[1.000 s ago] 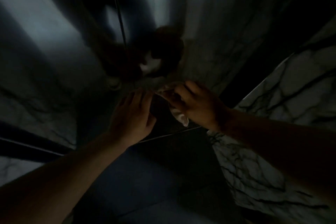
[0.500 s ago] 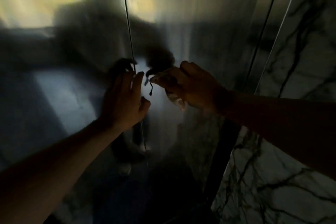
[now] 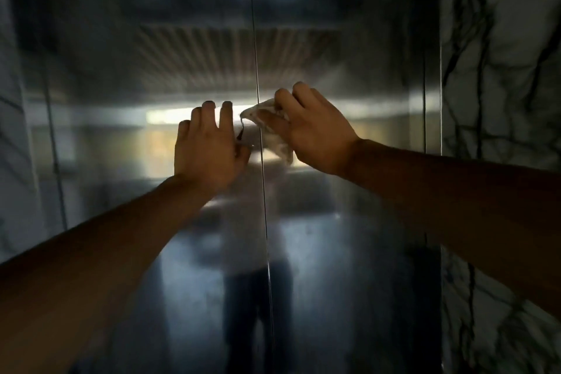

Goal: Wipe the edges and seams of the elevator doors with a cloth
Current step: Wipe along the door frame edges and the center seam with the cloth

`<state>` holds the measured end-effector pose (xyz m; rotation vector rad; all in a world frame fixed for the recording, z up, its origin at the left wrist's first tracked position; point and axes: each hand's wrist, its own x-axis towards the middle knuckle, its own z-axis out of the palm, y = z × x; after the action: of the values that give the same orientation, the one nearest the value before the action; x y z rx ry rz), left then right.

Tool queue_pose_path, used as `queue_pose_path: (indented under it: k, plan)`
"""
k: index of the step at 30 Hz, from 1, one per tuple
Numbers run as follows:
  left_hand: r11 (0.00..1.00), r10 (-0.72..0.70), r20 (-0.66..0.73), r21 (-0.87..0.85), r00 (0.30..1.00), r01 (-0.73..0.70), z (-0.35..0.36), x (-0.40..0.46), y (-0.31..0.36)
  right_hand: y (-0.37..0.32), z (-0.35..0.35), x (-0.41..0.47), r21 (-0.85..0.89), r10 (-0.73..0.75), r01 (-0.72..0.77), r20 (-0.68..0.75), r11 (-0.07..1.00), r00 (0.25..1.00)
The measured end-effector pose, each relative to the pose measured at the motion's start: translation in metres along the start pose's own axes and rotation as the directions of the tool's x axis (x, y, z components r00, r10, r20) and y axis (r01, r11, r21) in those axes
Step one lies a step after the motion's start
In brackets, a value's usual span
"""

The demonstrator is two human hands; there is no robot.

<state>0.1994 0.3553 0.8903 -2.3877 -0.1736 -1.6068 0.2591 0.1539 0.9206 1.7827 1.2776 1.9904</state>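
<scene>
Two shut steel elevator doors [image 3: 334, 222] fill the view, and their centre seam [image 3: 264, 206] runs as a thin vertical line. My right hand [image 3: 312, 130] grips a small white cloth [image 3: 267, 121] and holds it against the seam at about chest height. A corner of the cloth sticks out to the left across the seam. My left hand [image 3: 206, 146] lies flat on the left door with straight fingers, just left of the seam and beside the cloth.
A white marble wall with dark veins [image 3: 501, 100] stands to the right of the door frame [image 3: 432, 70]. A pale wall panel [image 3: 18, 130] borders the left side. The doors mirror a dim corridor and a standing person.
Both hands have gone up along the centre seam from near the floor to mid-door height, the cloth staying in my right hand. The view has tilted up with them.
</scene>
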Motion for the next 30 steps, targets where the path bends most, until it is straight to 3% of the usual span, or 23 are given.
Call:
queue_pose_path:
  k: [6,13,20,30]
  plan:
    - [0.998,-0.003,0.098,0.063,0.995,-0.003,-0.078,0.028,0.022,0.045,-0.058,0.019,-0.068,-0.031,0.032,0.012,0.997,0.999]
    - [0.990,-0.020,0.155,0.140,0.988,-0.002,-0.139,0.017,0.037,0.054,-0.100,0.013,0.014,-0.011,0.009,0.098,1.000,0.995]
    - [0.987,0.019,0.193,0.154,0.981,-0.049,-0.158,0.001,0.044,0.059,-0.139,0.009,0.037,-0.020,0.015,0.128,0.999,0.992]
    - [0.992,0.124,0.127,-0.008,0.984,-0.124,-0.160,0.020,0.099,0.092,-0.196,-0.004,-0.138,-0.004,0.044,0.277,0.990,0.961]
